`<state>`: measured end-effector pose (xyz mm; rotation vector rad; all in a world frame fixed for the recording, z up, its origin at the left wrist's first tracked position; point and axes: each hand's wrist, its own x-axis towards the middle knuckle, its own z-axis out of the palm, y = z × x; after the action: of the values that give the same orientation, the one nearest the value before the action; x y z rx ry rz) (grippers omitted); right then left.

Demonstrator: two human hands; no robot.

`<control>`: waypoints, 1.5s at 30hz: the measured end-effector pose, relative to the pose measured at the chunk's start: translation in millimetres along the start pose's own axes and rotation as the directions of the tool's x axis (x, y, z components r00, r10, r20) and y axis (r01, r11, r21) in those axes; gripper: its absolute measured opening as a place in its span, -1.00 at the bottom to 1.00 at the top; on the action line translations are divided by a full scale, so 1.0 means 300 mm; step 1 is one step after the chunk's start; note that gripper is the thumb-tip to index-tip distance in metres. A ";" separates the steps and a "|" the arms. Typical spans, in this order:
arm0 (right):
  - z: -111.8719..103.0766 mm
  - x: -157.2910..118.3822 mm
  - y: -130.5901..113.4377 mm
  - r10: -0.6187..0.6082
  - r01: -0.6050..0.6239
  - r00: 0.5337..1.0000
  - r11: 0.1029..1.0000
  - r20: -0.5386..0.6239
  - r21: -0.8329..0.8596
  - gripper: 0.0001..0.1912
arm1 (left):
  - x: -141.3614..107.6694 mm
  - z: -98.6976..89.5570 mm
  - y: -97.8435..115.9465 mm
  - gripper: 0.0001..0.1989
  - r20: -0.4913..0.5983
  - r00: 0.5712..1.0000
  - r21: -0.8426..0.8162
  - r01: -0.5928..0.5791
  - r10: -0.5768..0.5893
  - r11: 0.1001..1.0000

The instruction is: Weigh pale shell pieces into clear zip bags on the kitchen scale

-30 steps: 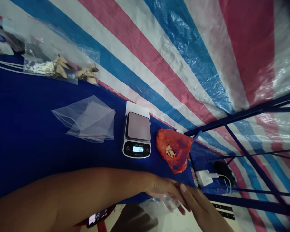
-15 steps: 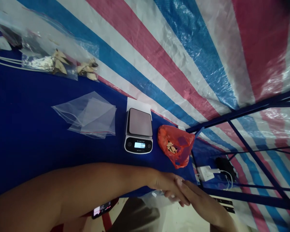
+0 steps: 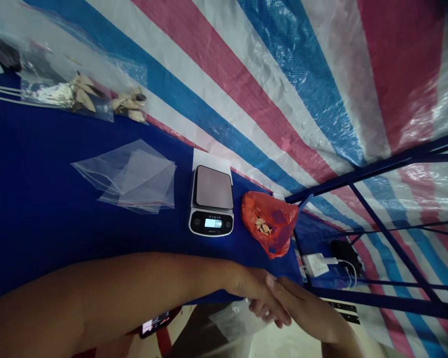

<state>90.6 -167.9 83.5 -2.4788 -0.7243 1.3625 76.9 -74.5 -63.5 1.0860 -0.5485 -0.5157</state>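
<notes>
Over my lap, just off the near table edge, my left hand (image 3: 266, 291) and my right hand (image 3: 295, 301) are pressed together. The right thumb overlaps the back of the left hand, and fingers curl in underneath. A clear plastic bag (image 3: 233, 318) hangs beside and below the curled fingers, closed in between both hands; the exact grip is partly hidden. Beyond them on the table is a digital kitchen scale (image 3: 212, 201), its plate bare and its lit display near zero. To its right, an open red plastic bag (image 3: 272, 216) holds pale dried slices (image 3: 263, 227).
Flat clear zip bags (image 3: 134, 176) lie left of the scale. Filled clear bags (image 3: 82, 94) stand at the back left. At the right are a blue metal frame (image 3: 388, 228) and a white charger (image 3: 315, 264) with a cable. A phone (image 3: 155, 325) lies below my left forearm.
The clear bag between my hands has shifted slightly and shows more of itself on the left. My hands stay together. The view has drifted a little, moving the table things leftward.
</notes>
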 end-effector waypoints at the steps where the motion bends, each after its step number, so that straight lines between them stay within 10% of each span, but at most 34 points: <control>1: -0.003 -0.007 0.004 0.004 -0.005 1.000 1.000 -0.026 -0.007 -0.25 | 0.004 0.003 -0.004 -0.51 -0.003 1.000 -0.032 0.018 -0.018 0.999; 8: -0.145 -0.017 0.043 -0.104 0.111 0.960 0.994 -0.261 0.010 -0.32 | 0.030 0.022 -0.032 -0.29 0.039 0.995 -0.411 0.098 -0.090 0.906; 15: -0.275 0.309 0.087 -0.334 0.117 0.834 0.884 -0.438 -0.452 -0.60 | 0.035 0.023 -0.063 -0.29 0.059 0.996 -0.388 0.078 -0.060 0.918; 25: -0.234 0.496 0.100 -0.478 0.144 0.760 0.784 -0.440 -0.604 -0.79 | 0.041 0.015 -0.062 -0.26 0.076 0.987 -0.414 0.159 -0.141 0.896; 45: -0.166 0.516 0.066 -0.511 0.153 0.725 0.773 -0.462 -0.615 -0.84 | 0.020 0.016 -0.027 -0.28 0.032 0.968 -0.407 0.241 -0.250 0.881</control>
<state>207.8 -102.5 -10.2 -2.7176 -1.4528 0.1570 77.4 -84.7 -68.1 0.7582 -0.2635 -0.8017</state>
